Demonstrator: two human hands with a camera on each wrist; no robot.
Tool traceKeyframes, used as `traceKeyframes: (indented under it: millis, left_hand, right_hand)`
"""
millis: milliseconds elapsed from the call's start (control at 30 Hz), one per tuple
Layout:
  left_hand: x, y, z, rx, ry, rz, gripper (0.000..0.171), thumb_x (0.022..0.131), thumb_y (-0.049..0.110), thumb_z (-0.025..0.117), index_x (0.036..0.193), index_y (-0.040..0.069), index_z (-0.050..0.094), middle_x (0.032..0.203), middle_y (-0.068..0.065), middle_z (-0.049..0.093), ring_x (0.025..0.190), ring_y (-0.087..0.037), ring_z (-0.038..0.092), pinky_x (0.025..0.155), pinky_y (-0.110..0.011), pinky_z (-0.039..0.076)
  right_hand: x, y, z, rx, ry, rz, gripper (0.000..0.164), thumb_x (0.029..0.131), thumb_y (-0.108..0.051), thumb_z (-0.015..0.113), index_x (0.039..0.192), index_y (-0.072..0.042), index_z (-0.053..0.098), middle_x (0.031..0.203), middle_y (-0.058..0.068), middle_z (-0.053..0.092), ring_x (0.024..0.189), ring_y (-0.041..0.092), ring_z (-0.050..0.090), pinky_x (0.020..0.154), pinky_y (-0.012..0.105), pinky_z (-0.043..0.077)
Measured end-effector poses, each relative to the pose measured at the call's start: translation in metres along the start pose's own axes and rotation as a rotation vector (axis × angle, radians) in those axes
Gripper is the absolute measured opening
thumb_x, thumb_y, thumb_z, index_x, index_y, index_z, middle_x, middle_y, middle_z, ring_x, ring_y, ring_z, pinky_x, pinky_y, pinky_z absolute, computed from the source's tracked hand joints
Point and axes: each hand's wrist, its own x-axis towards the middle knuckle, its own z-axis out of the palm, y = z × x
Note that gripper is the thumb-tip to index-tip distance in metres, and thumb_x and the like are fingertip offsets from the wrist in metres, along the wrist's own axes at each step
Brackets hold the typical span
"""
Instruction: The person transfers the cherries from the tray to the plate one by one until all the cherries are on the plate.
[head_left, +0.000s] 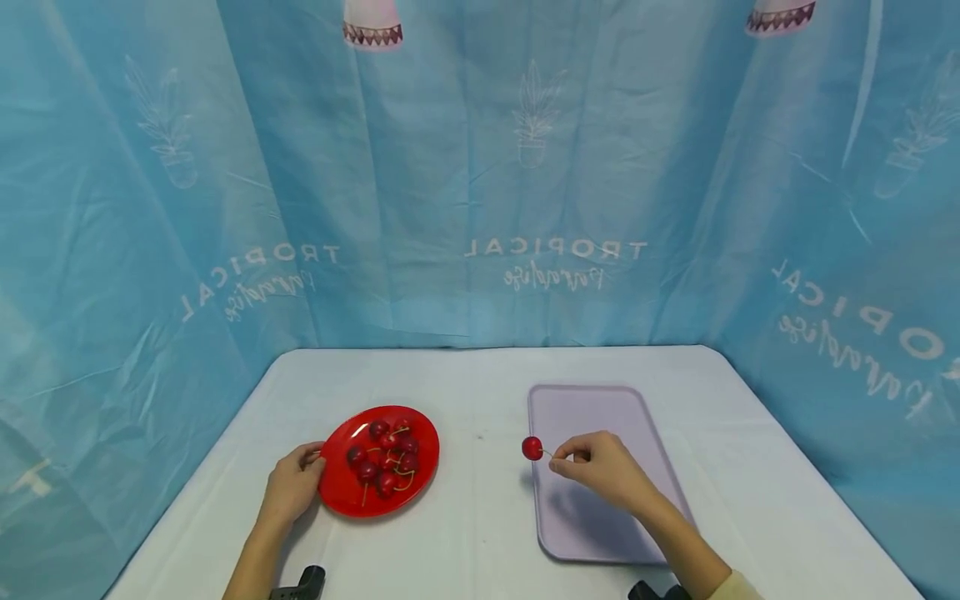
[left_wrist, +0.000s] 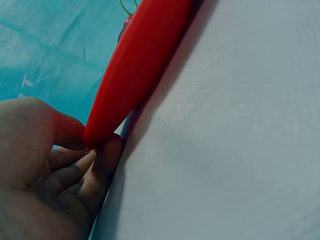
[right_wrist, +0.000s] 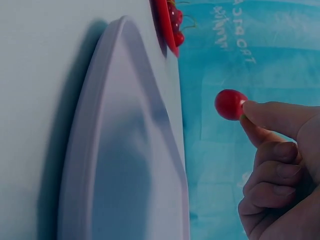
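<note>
A red plate (head_left: 337, 492) on the left of the table bears several dark red cherries (head_left: 386, 482) with green stems. My left hand (head_left: 291, 483) pinches the plate's left rim between thumb and fingers; the left wrist view shows the thumb on top and fingertips beneath the rim (left_wrist: 107, 120). On the right, my right hand (head_left: 600, 471) holds a single cherry (head_left: 532, 448) by its stem, between thumb and index finger. That cherry (right_wrist: 230, 104) hangs above the left edge of a pale purple tray (head_left: 585, 408), whose visible surface bears only shadow.
The white tablecloth (head_left: 472, 467) runs between plate and tray. Blue printed curtains (head_left: 480, 167) enclose the table at the back and both sides. Dark wrist camera mounts (head_left: 300, 583) show at the bottom of the head view.
</note>
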Motion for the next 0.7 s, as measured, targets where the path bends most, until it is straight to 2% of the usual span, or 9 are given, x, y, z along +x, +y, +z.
traceKeyframes:
  millis: [700]
  left_hand:
    - [0.003, -0.002, 0.0, -0.013, -0.003, -0.005, 0.038, 0.097, 0.011, 0.046, 0.129, -0.008, 0.051, 0.118, -0.028, 0.058, 0.109, -0.041, 0.055, 0.09, -0.054, 0.047]
  right_hand:
    - [0.033, -0.026, 0.044, 0.004, -0.08, -0.125, 0.005, 0.083, -0.03, 0.074, 0.079, -0.028, 0.074, 0.049, -0.008, 0.035, 0.045, 0.006, 0.029, 0.041, 0.022, 0.023]
